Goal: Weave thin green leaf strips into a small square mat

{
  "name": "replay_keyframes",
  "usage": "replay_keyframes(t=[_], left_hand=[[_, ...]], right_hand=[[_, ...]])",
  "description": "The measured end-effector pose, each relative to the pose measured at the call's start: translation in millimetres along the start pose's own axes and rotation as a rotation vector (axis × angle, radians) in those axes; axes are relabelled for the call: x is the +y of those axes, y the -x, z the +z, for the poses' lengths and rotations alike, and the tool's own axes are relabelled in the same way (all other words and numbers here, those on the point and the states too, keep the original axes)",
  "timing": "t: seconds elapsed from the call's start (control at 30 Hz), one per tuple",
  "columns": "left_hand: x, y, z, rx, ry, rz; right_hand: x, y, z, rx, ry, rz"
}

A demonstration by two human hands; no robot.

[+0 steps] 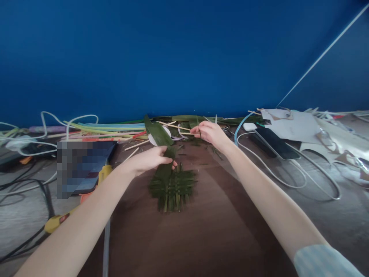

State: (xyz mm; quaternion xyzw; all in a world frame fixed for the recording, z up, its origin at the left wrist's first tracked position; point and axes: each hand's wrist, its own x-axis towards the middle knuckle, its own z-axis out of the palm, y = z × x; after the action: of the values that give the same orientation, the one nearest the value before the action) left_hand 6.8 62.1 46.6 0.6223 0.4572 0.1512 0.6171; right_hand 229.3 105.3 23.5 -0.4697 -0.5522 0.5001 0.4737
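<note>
Our left hand (pixel 152 158) grasps a broad leaf (pixel 159 134) by the woven mat (pixel 176 189), well in from the tabletop's (pixel 213 234) far edge; the weave looks formed, its ends loose. What our right hand (pixel 211 133) pinches, we cannot tell.

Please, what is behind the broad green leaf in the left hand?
A white, rounded object shows on both sides of the broad green leaf; the object's middle is covered and cannot be seen.
</note>
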Motion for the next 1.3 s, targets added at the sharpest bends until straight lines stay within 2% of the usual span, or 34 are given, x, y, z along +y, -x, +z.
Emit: replay_keyframes(t=[0.07, 0.1, 0.17, 0.23, 0.27, 0.33, 0.37, 0.47, 0.5, 0.57, 0.6, 0.67, 0.73, 0.8, 0.9, 1.0, 1.07, 1.17, 1.3], left_hand=[[0, 0, -0.8, 0.022, 0.048, -0.027], [0, 0, -1.1, 0.044, 0.075, -0.038], [2, 1, -1.9, 0.089, 0.126, -0.039], [4, 2, -3.0, 0.128, 0.158, -0.020], [5, 2, -3.6, 0.146, 0.165, -0.009], [7, 3, -4.8, 0.180, 0.172, 0.002], [7, 3, -5.3, 0.193, 0.175, 0.004], [8, 3, -6.0, 0.236, 0.180, 0.005], [9, 3, -6.1, 0.248, 0.179, 0.009], [8, 2, -6.3, 0.259, 0.170, 0.018], [8, 2, -6.4, 0.260, 0.166, 0.024], [7, 2, -6.4, 0.252, 0.160, 0.030], [6, 1, -6.2, 0.250, 0.169, 0.031], [4, -1, -5.9, 0.259, 0.186, 0.040], [-2, -6, -6.1, 0.315, 0.150, 0.075], [-7, -11, -7.5, 0.400, 0.063, 0.126], [-10, -13, -8.8, 0.419, 0.069, 0.186], [-11, -14, -9.6, 0.425, 0.090, 0.256], [-9, -13, -7.6, 0.412, 0.096, 0.241]], right_hand=[[-5, 2, -2, -0.062, -0.022, 0.109], [-6, 5, -3, -0.151, -0.019, 0.195], [-6, 10, 0, -0.415, -0.032, 0.361], [0, 12, 7, -0.601, -0.096, 0.423], [3, 12, 10, -0.606, -0.132, 0.388], [9, 8, 14, -0.365, -0.186, 0.163], [10, 6, 13, -0.266, -0.164, 0.097], [4, 4, 1, -0.199, -0.129, 0.126], [1, 6, -5, -0.231, -0.090, 0.208], [-6, 10, -16, -0.434, -0.023, 0.407], [-9, 12, -20, -0.488, 0.001, 0.473], [-13, 13, -25, -0.385, 0.046, 0.451], [-15, 12, -29, -0.188, 0.070, 0.327], [-17, 11, -30, -0.090, 0.059, 0.207], [-19, 12, -20, -0.165, 0.040, 0.130], [-17, 18, 4, -0.382, 0.138, 0.108], [-16, 21, 21, -0.442, 0.215, 0.053], [-15, 25, 33, -0.439, 0.447, 0.009], [-11, 21, 22, -0.343, 0.811, -0.041]])
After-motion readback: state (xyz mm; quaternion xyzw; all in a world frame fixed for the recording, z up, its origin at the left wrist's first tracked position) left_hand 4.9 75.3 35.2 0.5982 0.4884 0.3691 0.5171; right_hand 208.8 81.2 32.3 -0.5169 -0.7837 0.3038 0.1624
